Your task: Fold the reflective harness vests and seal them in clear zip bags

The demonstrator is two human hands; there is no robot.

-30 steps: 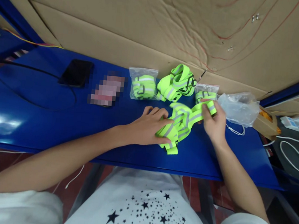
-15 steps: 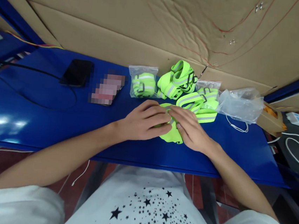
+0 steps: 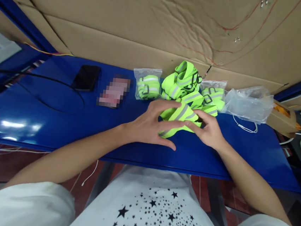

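A loosely folded neon-yellow reflective strap (image 3: 184,112) with grey stripes lies at the middle of the blue table, between my hands. My left hand (image 3: 155,122) rests against its left side, fingers spread and thumb stretched out toward the table's front edge. My right hand (image 3: 209,130) pinches the strap's right end between thumb and fingers. Part of the strap is hidden behind the left fingers. Just behind lies a heap of similar reflective straps (image 3: 178,82) with black buckles.
A clear bag with a folded strap (image 3: 148,87) sits left of the heap, another bagged strap (image 3: 214,95) right of it. Farther right are crumpled clear bags (image 3: 249,104) and a cardboard box (image 3: 283,120). A black phone (image 3: 86,77) and a blurred-out device (image 3: 114,91) lie left. Cardboard (image 3: 120,39) walls the back.
My hands have moved apart from over the strap. The strap's striped band now stands raised and turned, and my right hand has taken its right end. The view has shifted slightly.
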